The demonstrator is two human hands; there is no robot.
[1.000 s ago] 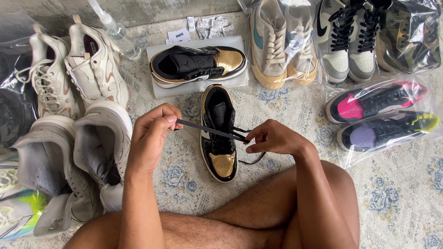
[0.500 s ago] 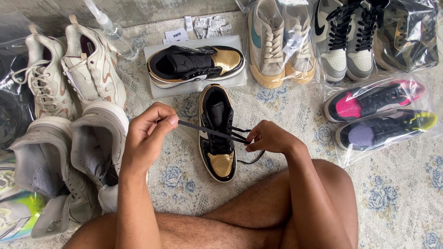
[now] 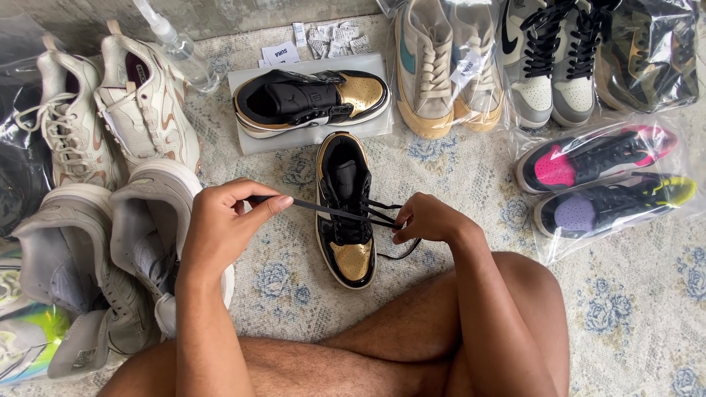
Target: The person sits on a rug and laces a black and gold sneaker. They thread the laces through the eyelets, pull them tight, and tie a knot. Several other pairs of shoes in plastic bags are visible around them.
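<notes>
- Pinching a flat black lace (image 3: 323,210) taut, my left hand (image 3: 220,228) closes thumb and forefinger on its end.
- My right hand (image 3: 430,219) grips the lace at the eyelets, fingers curled.
- Glossy black-and-gold sneaker (image 3: 346,209) sits centre on the patterned rug (image 3: 456,169), its mate (image 3: 312,101) at 12 o'clock.

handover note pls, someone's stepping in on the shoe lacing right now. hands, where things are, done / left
Left hand: pinching the end of the black lace, pulled taut to the left.
Right hand: at the shoe's right side, fingers on the lace by the eyelets.
Black and gold shoe: upright on the patterned rug, toe toward the person.
Its mate: on its side on a white sheet behind, no lace visible.
Done: lower eyelets laced.
Left: upper eyelets look unlaced, nothing tied; a loose lace end lies on the rug by the right hand.
</notes>
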